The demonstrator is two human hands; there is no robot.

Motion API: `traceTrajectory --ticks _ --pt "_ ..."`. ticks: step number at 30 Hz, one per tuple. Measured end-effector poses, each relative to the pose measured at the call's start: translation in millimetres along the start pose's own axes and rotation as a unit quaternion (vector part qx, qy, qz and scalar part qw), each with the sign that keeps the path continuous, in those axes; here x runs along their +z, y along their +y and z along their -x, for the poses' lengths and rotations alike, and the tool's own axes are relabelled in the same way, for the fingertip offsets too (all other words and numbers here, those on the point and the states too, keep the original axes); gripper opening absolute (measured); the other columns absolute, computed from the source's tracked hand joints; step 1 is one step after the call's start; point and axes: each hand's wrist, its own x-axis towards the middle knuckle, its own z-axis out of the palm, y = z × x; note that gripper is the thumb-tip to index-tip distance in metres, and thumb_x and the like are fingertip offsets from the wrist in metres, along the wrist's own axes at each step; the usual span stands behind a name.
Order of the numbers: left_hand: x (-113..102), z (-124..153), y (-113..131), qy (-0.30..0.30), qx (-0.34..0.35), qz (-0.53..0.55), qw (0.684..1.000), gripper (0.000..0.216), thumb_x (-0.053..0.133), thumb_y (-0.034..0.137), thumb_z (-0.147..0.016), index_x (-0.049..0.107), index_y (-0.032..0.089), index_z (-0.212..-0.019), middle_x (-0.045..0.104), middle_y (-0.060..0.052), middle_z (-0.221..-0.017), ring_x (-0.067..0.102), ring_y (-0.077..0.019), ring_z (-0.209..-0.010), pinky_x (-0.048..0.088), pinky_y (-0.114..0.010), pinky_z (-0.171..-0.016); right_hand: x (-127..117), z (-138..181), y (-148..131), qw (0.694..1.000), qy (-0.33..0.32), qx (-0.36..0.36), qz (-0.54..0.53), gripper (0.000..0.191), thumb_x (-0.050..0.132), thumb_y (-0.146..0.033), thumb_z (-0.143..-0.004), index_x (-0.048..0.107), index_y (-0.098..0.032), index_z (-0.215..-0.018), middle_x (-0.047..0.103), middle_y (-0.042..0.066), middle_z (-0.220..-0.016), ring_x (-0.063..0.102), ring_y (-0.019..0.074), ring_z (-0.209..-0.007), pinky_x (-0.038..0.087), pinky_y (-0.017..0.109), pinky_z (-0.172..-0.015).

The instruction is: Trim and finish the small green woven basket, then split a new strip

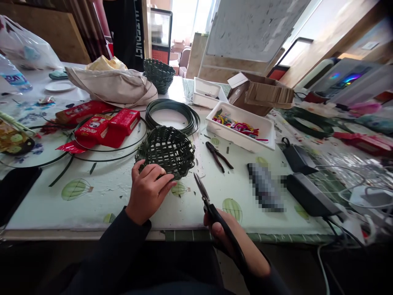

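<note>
A dark green woven basket lies tipped on the table in front of me, its lattice facing up toward the camera. My left hand grips its near rim, fingers bent over the edge. In my right hand is a pair of scissors with black handles, blades pointing up and left toward the basket's right side without touching it. The blades look nearly closed. Pliers with dark handles rest on the table to the right of the basket, and small green strip scraps lie around.
Behind the basket sits a coil of green strip. Red boxes lie left, a white tray of colourful pieces right. Further back are a second basket, a cloth bag and a cardboard box. Black adapters with cables lie right.
</note>
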Motion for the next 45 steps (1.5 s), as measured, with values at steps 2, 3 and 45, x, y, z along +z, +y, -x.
traceTrajectory --ticks 2,3,45 --pt "2.5 0.1 4.5 0.008 -0.002 -0.003 1.0 0.009 0.058 0.024 -0.086 0.068 0.021 -0.086 0.066 -0.002 -0.084 0.06 -0.0217 -0.101 0.019 -0.056 -0.108 -0.8 -6.2 -6.3 1.0 -0.011 -0.013 0.02 0.069 0.026 -0.082 -0.077 0.052 -0.018 -0.073 0.046 0.0 -0.062 0.041 0.0141 -0.057 0.031 0.027 -0.052" --pt "3.3 0.7 5.9 0.009 0.001 0.002 1.0 0.011 0.056 0.019 -0.087 0.066 0.02 -0.088 0.067 -0.002 -0.086 0.06 -0.0211 -0.103 0.017 -0.056 -0.11 -1.1 -8.8 -9.4 0.999 -0.018 -0.019 0.026 0.07 0.025 -0.081 -0.077 0.053 -0.018 -0.074 0.047 0.0 -0.063 0.042 0.0143 -0.058 0.032 0.027 -0.053" --pt "-1.2 -1.7 20.3 0.018 -0.133 0.113 0.984 0.012 0.053 0.019 -0.088 0.061 0.02 -0.079 0.067 0.0 -0.082 0.06 -0.0182 -0.1 0.022 -0.048 -0.109 24.4 -42.3 -28.0 0.998 -0.032 -0.047 0.037 0.057 0.029 -0.075 -0.082 0.032 -0.021 -0.063 0.034 -0.003 -0.06 0.028 0.0118 -0.056 0.024 0.027 -0.049"
